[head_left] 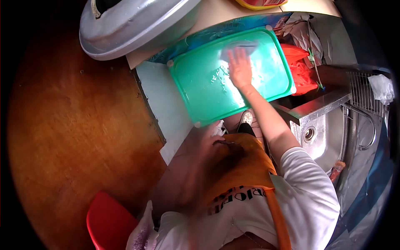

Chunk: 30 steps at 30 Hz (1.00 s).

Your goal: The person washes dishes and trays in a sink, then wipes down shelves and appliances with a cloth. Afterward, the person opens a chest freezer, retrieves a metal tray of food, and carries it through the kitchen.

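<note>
A green plastic board with a raised rim and pale corner pieces (204, 100) slopes in front of me, its surface wet and shiny with scattered droplets. My right hand (240, 68) lies flat on its upper part, fingers stretched out over a greyish cloth (246, 47) that is blurred by motion. Close to the board's lower edge, in front of my orange apron (237, 166), is my left hand (210, 138). It is smeared by motion, so its fingers cannot be made out. A white thing (218, 128) shows beside it, too unclear to name.
On the right is a steel sink (323, 137) with a curved tap (371, 135), a brush (338, 170) and a wire rack (361, 93). Red plastic bags (302, 73) hang beside the board. A large silvery rounded lid (129, 27) stands at upper left; a red chair (108, 223) is at lower left.
</note>
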### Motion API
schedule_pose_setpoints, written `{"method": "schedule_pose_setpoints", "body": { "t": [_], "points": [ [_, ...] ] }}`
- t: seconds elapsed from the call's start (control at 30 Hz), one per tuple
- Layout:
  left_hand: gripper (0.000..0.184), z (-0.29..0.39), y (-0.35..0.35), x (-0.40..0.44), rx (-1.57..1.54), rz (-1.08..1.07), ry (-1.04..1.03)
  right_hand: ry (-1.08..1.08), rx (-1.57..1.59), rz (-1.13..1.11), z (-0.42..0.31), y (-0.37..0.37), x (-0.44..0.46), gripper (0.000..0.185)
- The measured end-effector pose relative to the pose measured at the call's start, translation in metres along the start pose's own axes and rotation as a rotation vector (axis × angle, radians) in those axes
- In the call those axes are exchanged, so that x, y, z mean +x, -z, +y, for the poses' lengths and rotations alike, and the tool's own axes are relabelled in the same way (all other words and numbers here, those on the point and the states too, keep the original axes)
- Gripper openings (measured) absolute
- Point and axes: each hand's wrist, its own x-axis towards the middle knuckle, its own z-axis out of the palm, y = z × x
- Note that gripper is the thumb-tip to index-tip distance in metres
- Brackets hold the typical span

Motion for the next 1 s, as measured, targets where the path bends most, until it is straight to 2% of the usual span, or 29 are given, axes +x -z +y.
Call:
{"method": "schedule_pose_setpoints", "body": {
  "t": [0.03, 0.07, 0.13, 0.2, 0.27, 0.3, 0.33, 0.43, 0.5, 0.53, 0.57, 0.63, 0.67, 0.7, 0.73, 0.77, 0.8, 0.83, 0.87, 0.93, 1.0],
  "points": [
    [0.031, -0.004, -0.003, 0.001, -0.027, 0.050, 0.064, 0.111, 0.129, -0.089, -0.032, -0.002, -0.010, 0.052],
    [0.028, 0.001, 0.002, 0.006, 0.141, 0.090, -0.030, 0.202, 0.198, -0.184, -0.060, -0.019, -0.032, 0.051],
    [0.027, -0.011, 0.002, 0.009, 0.152, 0.076, -0.084, 0.462, 0.245, -0.309, -0.112, 0.011, -0.060, 0.052],
    [0.026, -0.015, 0.006, 0.011, 0.179, 0.055, -0.096, 0.582, 0.172, -0.507, -0.115, 0.063, -0.065, 0.053],
    [0.026, -0.013, 0.007, 0.009, 0.211, 0.028, -0.061, 0.372, 0.282, -0.776, -0.075, 0.085, -0.072, 0.051],
    [0.025, -0.014, 0.007, 0.009, 0.216, 0.036, -0.083, 0.250, 0.183, -0.607, -0.027, 0.046, -0.102, 0.047],
    [0.025, -0.016, 0.006, 0.011, 0.220, 0.046, -0.109, 0.246, 0.093, -0.432, 0.009, 0.061, -0.093, 0.046],
    [0.023, -0.018, 0.002, 0.009, 0.224, 0.072, -0.134, -0.072, -0.164, -0.130, 0.078, 0.074, -0.041, 0.047],
    [0.023, -0.013, 0.007, 0.012, 0.237, 0.048, -0.131, -0.086, -0.183, 0.000, 0.117, 0.044, 0.006, 0.050],
    [0.023, -0.016, 0.006, 0.012, 0.251, 0.027, -0.132, -0.141, -0.161, -0.041, 0.122, 0.034, 0.035, 0.052],
    [0.023, -0.022, 0.005, 0.011, 0.270, 0.005, -0.130, -0.198, -0.134, -0.083, 0.114, 0.025, 0.060, 0.053],
    [0.024, -0.026, 0.005, 0.011, 0.286, 0.003, -0.118, -0.402, -0.351, -0.026, 0.075, -0.001, 0.084, 0.056],
    [0.024, -0.026, 0.003, 0.009, 0.277, 0.017, -0.102, -0.352, -0.438, -0.092, 0.055, 0.007, 0.090, 0.056],
    [0.025, -0.026, 0.005, 0.010, 0.269, 0.032, -0.097, -0.278, -0.396, 0.003, 0.056, -0.034, 0.083, 0.055],
    [0.026, -0.026, 0.007, 0.010, 0.303, 0.028, -0.128, -0.215, -0.414, -0.094, 0.020, -0.024, 0.078, 0.054],
    [0.026, -0.026, 0.009, 0.010, 0.297, 0.021, -0.128, -0.144, -0.360, -0.067, -0.004, -0.045, 0.066, 0.053],
    [0.026, -0.027, 0.010, 0.011, 0.288, 0.015, -0.125, -0.130, -0.026, 0.208, -0.041, -0.057, 0.052, 0.047],
    [0.026, -0.027, 0.009, 0.009, 0.279, 0.008, -0.119, -0.285, 0.441, 0.341, -0.085, -0.077, 0.033, 0.040],
    [0.026, -0.029, 0.007, 0.008, 0.257, 0.026, -0.114, -0.079, 0.520, 0.167, -0.119, -0.066, 0.022, 0.041],
    [0.026, -0.034, 0.009, 0.006, 0.225, 0.059, -0.111, 0.163, 0.539, -0.061, -0.149, -0.049, 0.006, 0.042],
    [0.028, -0.034, 0.016, 0.005, 0.240, 0.038, -0.117, 0.229, 0.412, -0.173, -0.160, -0.034, -0.003, 0.041]
  ]
}}
